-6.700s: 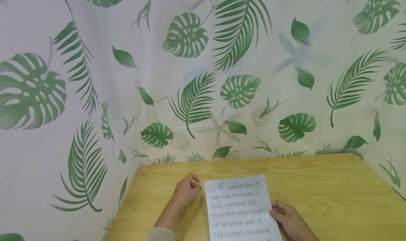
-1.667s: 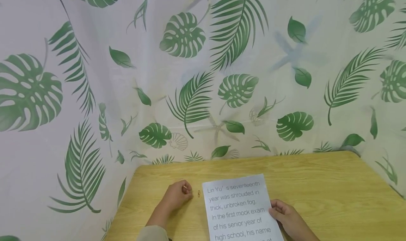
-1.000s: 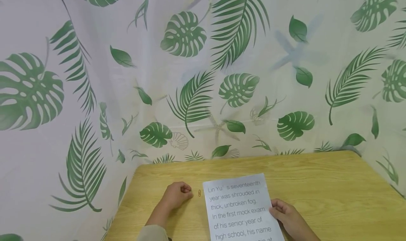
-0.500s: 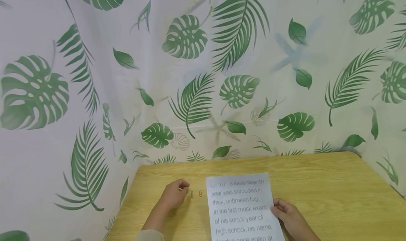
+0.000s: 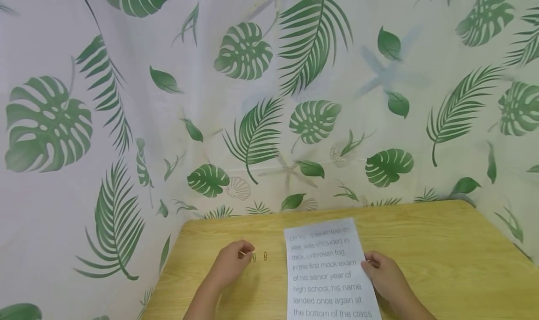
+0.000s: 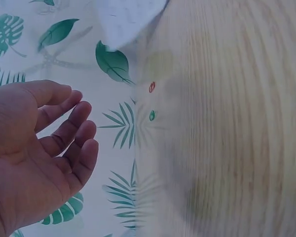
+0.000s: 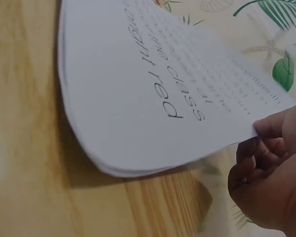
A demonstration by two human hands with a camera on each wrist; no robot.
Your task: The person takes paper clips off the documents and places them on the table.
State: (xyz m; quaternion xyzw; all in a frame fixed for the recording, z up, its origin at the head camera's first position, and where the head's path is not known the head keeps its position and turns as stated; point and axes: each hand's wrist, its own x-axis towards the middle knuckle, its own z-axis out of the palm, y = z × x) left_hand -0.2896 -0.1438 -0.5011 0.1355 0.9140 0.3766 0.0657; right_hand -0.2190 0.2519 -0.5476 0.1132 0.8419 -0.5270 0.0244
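My right hand (image 5: 385, 275) pinches the right edge of a small stack of printed paper (image 5: 326, 268); in the right wrist view the thumb lies on top and the fingers (image 7: 244, 170) curl underneath. The paper's near end bows up off the table there. Over the left part of the table, my left hand (image 5: 231, 264) has loosely bent fingers, and the left wrist view shows nothing between them. Just right of its fingertips lies a green paper clip (image 6: 152, 115). Beside that is a red paper clip (image 6: 152, 87), nearer the paper. The two clips lie apart.
A wood-grain table (image 5: 442, 245) carries everything. Behind it and along its left side hangs a white curtain (image 5: 168, 123) printed with green leaves, meeting the table's back edge.
A clip at the paper's top went from there, and two clips now lie on the table. The left hand let go of the green one. The right hand has shifted the paper slightly rightward and away.
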